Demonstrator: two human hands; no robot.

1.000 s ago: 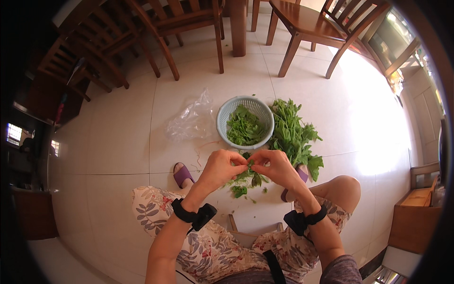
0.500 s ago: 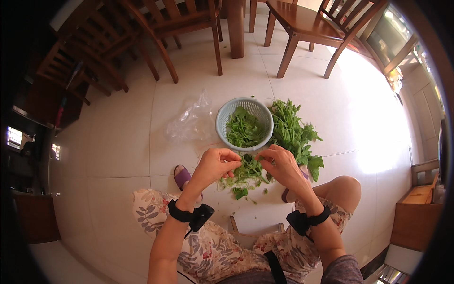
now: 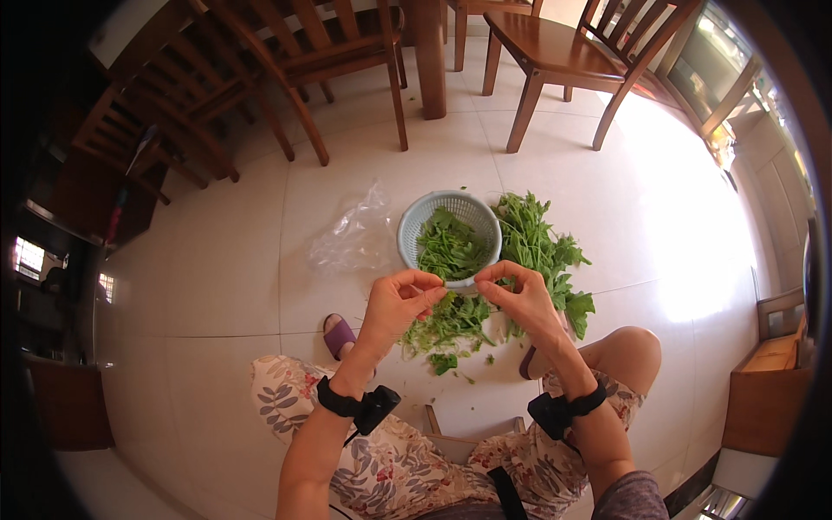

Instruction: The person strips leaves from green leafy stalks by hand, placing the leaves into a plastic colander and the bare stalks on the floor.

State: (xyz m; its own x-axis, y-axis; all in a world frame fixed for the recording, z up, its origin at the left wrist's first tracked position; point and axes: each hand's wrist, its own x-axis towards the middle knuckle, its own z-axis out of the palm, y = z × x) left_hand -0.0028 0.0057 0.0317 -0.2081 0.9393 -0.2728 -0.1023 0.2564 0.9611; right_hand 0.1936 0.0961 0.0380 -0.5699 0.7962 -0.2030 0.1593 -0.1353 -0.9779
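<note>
My left hand (image 3: 401, 305) is closed in a pinch, thumb against forefinger, just in front of a light blue-grey plastic basket (image 3: 406, 232). A trace of green shows at its fingertips, too small to name. Opposite it, my right hand (image 3: 522, 299) also pinches near the basket's front rim; whatever it holds cannot be made out. Inside the basket lie green leaves and stems (image 3: 452, 241). A larger bunch of leafy greens (image 3: 542, 238) rests on the floor against the basket's right side. Below my hands is a loose heap of torn leaves and stringy scraps (image 3: 455, 325).
A crumpled clear plastic bag (image 3: 354, 232) lies left of the basket. Purple slippers (image 3: 341, 338) are on my feet at either side of the scraps. Wooden chairs (image 3: 563, 54) and a thick table leg (image 3: 432, 78) stand on the tiled floor beyond.
My hands have stayed close together over the scraps, both still pinching. The right fingers have straightened a little. The whole view has shifted slightly, so the basket and floor appear lower.
</note>
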